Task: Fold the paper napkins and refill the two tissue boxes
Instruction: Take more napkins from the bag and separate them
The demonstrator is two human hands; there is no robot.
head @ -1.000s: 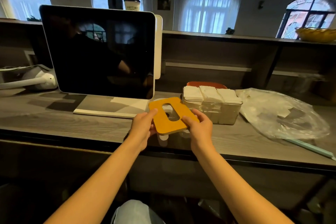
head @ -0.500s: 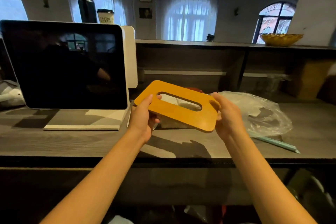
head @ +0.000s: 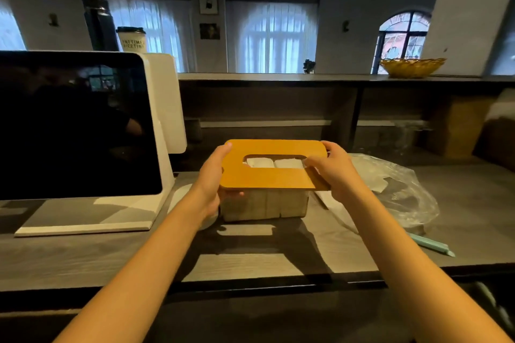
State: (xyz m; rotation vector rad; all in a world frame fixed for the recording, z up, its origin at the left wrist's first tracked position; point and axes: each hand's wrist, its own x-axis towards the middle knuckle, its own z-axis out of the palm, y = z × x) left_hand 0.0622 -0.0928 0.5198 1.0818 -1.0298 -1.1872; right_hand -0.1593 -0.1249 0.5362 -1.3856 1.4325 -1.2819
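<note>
I have the orange lid (head: 274, 175) held over the clear tissue box (head: 266, 205), which stands on the counter (head: 250, 267) and serves as my landmark. My left hand (head: 213, 181) grips the lid's left end, thumb on top and fingers curled underneath against the box's left side. My right hand (head: 333, 172) pinches the lid's right end, thumb lying along the top near the slot and fingers wrapped under the edge. The lid sits roughly level on top of the box, though its near right corner overhangs the wall, so I judge it is laid on but not yet seated.

Through the lid's oval slot I see folded white napkins (head: 274, 163), two bundles side by side, and more show through the box's clear front wall. This box looks full, so its folding and filling appear done, and only pressing the lid home is left.

Just right of the box lies a crumpled clear plastic bag (head: 401, 192) with some white paper showing inside, which may be the remaining napkin stock. Nearer to me than the bag lies a pale green stick-like item (head: 430, 245). Left of the box stands a screen on a white stand (head: 80, 125).

I cannot see a second tissue box anywhere here, so I cannot tell whether it is filled. By my reckoning the task is at least half done.
</note>
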